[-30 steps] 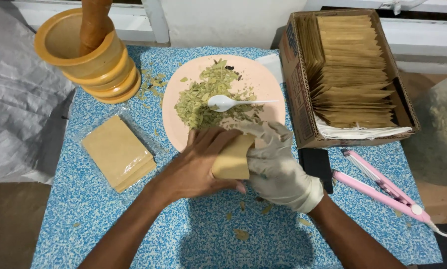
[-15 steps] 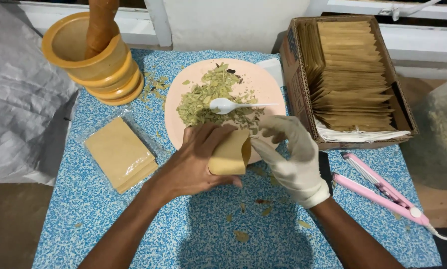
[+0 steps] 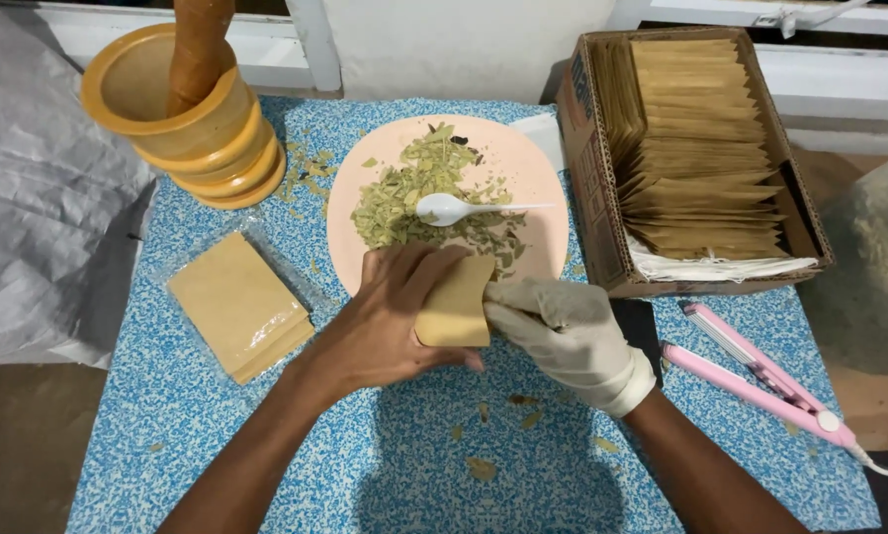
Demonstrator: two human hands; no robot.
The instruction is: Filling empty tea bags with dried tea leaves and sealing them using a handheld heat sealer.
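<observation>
At the far left a grey plastic sheet (image 3: 39,198) hangs beside the worktop (image 3: 266,445), which is covered in a blue-and-white speckled cloth. At the back left stands a yellow wooden mortar (image 3: 182,119) with a brown pestle (image 3: 199,49) upright inside it. In front of it lies a flat stack of tan pouches (image 3: 238,305) in clear wrap.

The bare left hand (image 3: 385,321) is curled around a small tan paper pouch (image 3: 456,302), the fingers wrapped over its left edge and top, the thumb tucked beneath its lower edge. The pouch is held just above the worktop at the near rim of a pink plate (image 3: 528,163). It is plain, stiff and rectangular, its upper right corner raised slightly.

The right hand (image 3: 563,331), in a white glove, is loosely closed, its fingertips pinching the right edge of the same pouch; both hands grip it together.

On the plate lies a heap of dried green leaves (image 3: 414,188) with a white plastic spoon (image 3: 464,209) resting on it, handle pointing right. A few leaf crumbs are scattered on the cloth.

To the right, an open cardboard box (image 3: 602,208) holds rows of tan pouches standing on edge. Near the front right lies a pink heat-sealing clamp (image 3: 760,381).
</observation>
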